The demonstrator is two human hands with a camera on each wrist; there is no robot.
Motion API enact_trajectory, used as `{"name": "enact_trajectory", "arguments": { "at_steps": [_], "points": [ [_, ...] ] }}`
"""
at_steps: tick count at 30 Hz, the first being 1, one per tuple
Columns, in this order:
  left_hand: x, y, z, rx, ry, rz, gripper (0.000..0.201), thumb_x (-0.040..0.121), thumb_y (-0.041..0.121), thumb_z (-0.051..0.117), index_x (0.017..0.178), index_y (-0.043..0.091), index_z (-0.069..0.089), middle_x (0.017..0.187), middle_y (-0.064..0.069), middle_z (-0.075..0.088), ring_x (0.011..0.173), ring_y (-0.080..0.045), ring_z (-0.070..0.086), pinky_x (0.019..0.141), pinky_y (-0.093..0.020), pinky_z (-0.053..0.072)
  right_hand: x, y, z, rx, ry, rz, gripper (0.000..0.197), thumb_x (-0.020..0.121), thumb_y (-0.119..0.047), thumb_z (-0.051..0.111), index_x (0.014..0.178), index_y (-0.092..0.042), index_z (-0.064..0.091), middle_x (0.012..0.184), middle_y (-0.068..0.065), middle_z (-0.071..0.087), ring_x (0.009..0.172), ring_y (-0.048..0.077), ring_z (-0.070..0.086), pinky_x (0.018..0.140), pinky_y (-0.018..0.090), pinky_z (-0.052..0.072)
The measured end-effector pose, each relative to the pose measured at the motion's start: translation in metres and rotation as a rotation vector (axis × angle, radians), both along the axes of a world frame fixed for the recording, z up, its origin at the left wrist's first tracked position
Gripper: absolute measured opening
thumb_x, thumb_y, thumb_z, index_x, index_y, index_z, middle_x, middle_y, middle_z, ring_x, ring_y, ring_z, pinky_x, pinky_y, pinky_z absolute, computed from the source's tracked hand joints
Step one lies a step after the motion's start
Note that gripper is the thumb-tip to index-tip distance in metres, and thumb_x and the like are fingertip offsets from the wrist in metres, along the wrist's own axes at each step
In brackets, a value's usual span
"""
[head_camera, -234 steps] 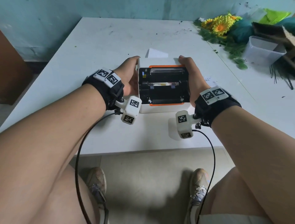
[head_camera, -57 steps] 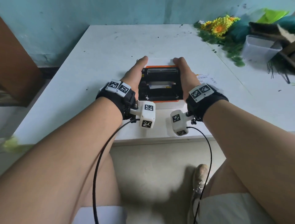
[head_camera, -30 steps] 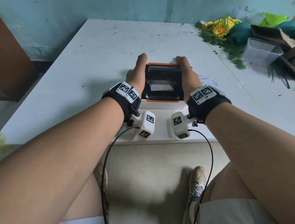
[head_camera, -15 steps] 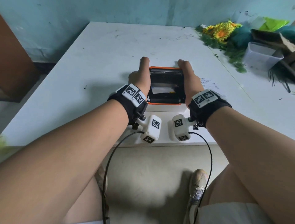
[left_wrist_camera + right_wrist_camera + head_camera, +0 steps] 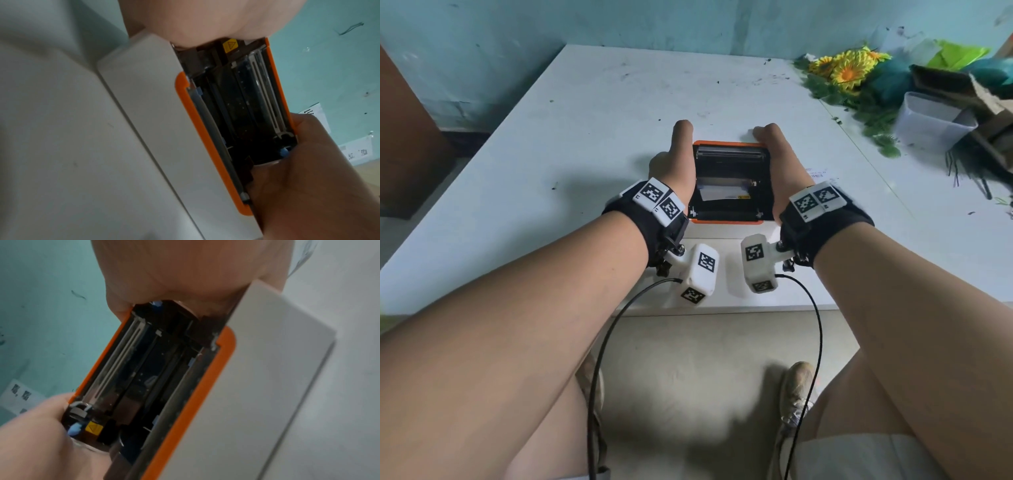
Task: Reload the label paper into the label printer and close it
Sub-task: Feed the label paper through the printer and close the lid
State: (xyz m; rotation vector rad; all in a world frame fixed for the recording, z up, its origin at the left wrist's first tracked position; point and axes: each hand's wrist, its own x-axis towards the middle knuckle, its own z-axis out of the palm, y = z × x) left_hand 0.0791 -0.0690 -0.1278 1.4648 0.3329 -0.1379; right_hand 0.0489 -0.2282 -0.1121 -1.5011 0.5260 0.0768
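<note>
The label printer [image 5: 731, 192] is sitting near the front edge of the white table [image 5: 585, 113], directly ahead of the person, its cover [image 5: 729, 152] raised and leaning away toward the far side. A white strip of label paper [image 5: 717, 192] is lying across the black bay, its long axis running left to right, between the two hands. The orange rim [image 5: 207, 146] of the open mouth is showing on both wrist views, with the roller bar and a yellow warning tag [image 5: 94, 428] visible inside.

The left hand [image 5: 678, 161] is pressing flat along the left side of the raised cover, and the right hand [image 5: 779, 161] is doing the same on the right side; both are gripping the cover between them, thumbs lying along its edges, fingers reaching behind it out of sight. Both hands are standing equally near, one to each flank.

Judgement: the hinge is running left to right, so the cover needs to be swinging toward the person and down, both hands acting evenly. The paper strip is lying slightly skewed, which could be risking a jam
</note>
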Motion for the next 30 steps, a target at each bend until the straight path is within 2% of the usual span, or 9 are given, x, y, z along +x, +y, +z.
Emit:
{"name": "enact_trajectory", "arguments": {
  "at_steps": [2, 7, 9, 12, 15, 19, 24, 27, 30],
  "points": [
    [0.000, 0.000, 0.001, -0.010, 0.005, -0.018, 0.054, 0.084, 0.071, 0.052, 0.083, 0.017, 0.057, 0.077, -0.004, 0.062, 0.067, -0.024, 0.062, 0.068, -0.037, 0.055, 0.000, 0.001, -0.002, -0.008, -0.011, -0.021, 0.049, 0.072, -0.071, 0.068, 0.086, -0.024, 0.070, 0.085, 0.002, 0.070, 0.073, 0.025, 0.070, 0.086, 0.041, 0.061],
    [0.002, -0.001, 0.002, 0.020, -0.016, 0.013, 0.060, 0.076, 0.077, 0.050, 0.080, 0.017, 0.058, 0.077, -0.003, 0.062, 0.073, -0.026, 0.064, 0.089, -0.054, 0.062, -0.003, 0.007, -0.001, -0.038, -0.066, -0.076, 0.051, 0.077, -0.070, 0.069, 0.091, -0.022, 0.075, 0.086, 0.003, 0.076, 0.078, 0.026, 0.075, 0.084, 0.041, 0.064],
    [-0.001, -0.003, 0.004, 0.045, -0.009, 0.028, 0.061, 0.078, 0.078, 0.048, 0.078, 0.018, 0.059, 0.076, -0.001, 0.061, 0.075, -0.028, 0.064, 0.092, -0.056, 0.061, -0.006, 0.010, 0.001, -0.043, -0.066, -0.098, 0.060, 0.073, -0.074, 0.069, 0.098, -0.020, 0.077, 0.095, 0.007, 0.082, 0.086, 0.029, 0.081, 0.087, 0.042, 0.065],
    [-0.001, -0.003, 0.005, 0.086, -0.009, 0.056, 0.060, 0.089, 0.076, 0.045, 0.076, 0.018, 0.054, 0.065, 0.001, 0.053, 0.070, -0.028, 0.055, 0.080, -0.039, 0.055, -0.008, 0.016, 0.004, -0.060, -0.059, -0.129, 0.081, 0.056, -0.081, 0.067, 0.106, -0.019, 0.078, 0.117, 0.014, 0.083, 0.106, 0.035, 0.081, 0.098, 0.057, 0.062],
    [-0.002, -0.002, 0.007, 0.097, -0.019, 0.058, 0.059, 0.090, 0.075, 0.046, 0.073, 0.018, 0.049, 0.064, 0.002, 0.049, 0.068, -0.027, 0.051, 0.070, -0.038, 0.046, -0.007, 0.017, 0.006, -0.075, -0.052, -0.143, 0.088, 0.047, -0.083, 0.065, 0.107, -0.019, 0.077, 0.120, 0.016, 0.081, 0.110, 0.037, 0.079, 0.101, 0.059, 0.060],
    [-0.003, -0.001, 0.006, 0.096, -0.004, 0.043, 0.062, 0.080, 0.079, 0.048, 0.075, 0.018, 0.056, 0.071, -0.001, 0.057, 0.072, -0.027, 0.060, 0.084, -0.047, 0.061, -0.003, 0.014, 0.003, -0.089, -0.038, -0.131, 0.089, 0.050, -0.085, 0.066, 0.111, -0.020, 0.076, 0.115, 0.012, 0.082, 0.103, 0.033, 0.081, 0.101, 0.054, 0.061],
    [-0.003, -0.002, 0.004, 0.125, -0.004, 0.032, 0.067, 0.080, 0.082, 0.044, 0.079, 0.017, 0.061, 0.077, -0.002, 0.060, 0.079, -0.033, 0.067, 0.094, -0.056, 0.059, -0.005, 0.009, 0.003, -0.025, -0.025, -0.073, 0.067, 0.067, -0.078, 0.072, 0.105, -0.023, 0.078, 0.094, 0.005, 0.085, 0.080, 0.027, 0.084, 0.092, 0.055, 0.065],
    [-0.003, 0.000, 0.005, 0.105, 0.003, 0.030, 0.062, 0.083, 0.077, 0.047, 0.078, 0.017, 0.059, 0.060, 0.003, 0.063, 0.075, -0.030, 0.066, 0.093, -0.056, 0.059, -0.003, 0.010, 0.001, -0.033, -0.036, -0.075, 0.074, 0.062, -0.079, 0.072, 0.110, -0.022, 0.078, 0.102, 0.009, 0.086, 0.089, 0.032, 0.085, 0.092, 0.055, 0.065],
    [-0.003, 0.000, 0.006, 0.110, -0.007, 0.039, 0.058, 0.093, 0.071, 0.047, 0.075, 0.016, 0.057, 0.040, 0.008, 0.057, 0.069, -0.028, 0.061, 0.079, -0.040, 0.058, -0.002, 0.010, 0.001, -0.041, -0.034, -0.090, 0.072, 0.061, -0.079, 0.073, 0.107, -0.024, 0.078, 0.105, 0.009, 0.085, 0.091, 0.032, 0.084, 0.093, 0.054, 0.065]
  ]
}}
